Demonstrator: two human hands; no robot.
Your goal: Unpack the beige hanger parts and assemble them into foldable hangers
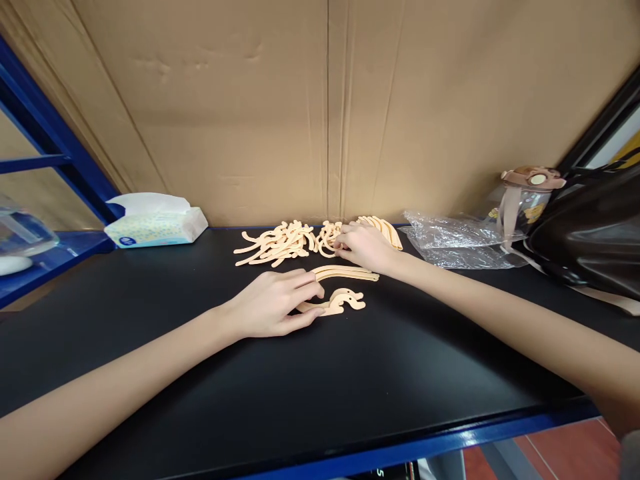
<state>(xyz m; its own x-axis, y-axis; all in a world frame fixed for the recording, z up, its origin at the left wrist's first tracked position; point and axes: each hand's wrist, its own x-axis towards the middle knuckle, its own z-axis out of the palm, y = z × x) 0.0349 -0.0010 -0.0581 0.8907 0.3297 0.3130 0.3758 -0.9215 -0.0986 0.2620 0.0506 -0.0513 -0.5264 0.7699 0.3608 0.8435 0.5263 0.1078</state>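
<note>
My left hand [280, 303] rests on the dark table, thumb and fingers closed around the near part of two pale wooden pieces with hooked ends [345, 301]. These lie side by side, and small dark holes show near their tips. Just beyond, long, gently curved wooden strips [347, 272] lie partly behind my left fingers. Farther back, my right hand [367, 247] bends its fingertips onto a small pile of curled wooden pieces [327, 237]. What its fingertips pinch is mostly hidden. To its left spreads a loose heap of curved wooden pieces [280, 243].
A row of curved wooden slats [385, 230] stands behind my right hand. Crumpled clear plastic bags [450, 240], a strapped drink bottle [530, 193] and a dark bag [590, 227] are at right. A tissue pack [157, 223] sits back left, before a cardboard wall [250, 113].
</note>
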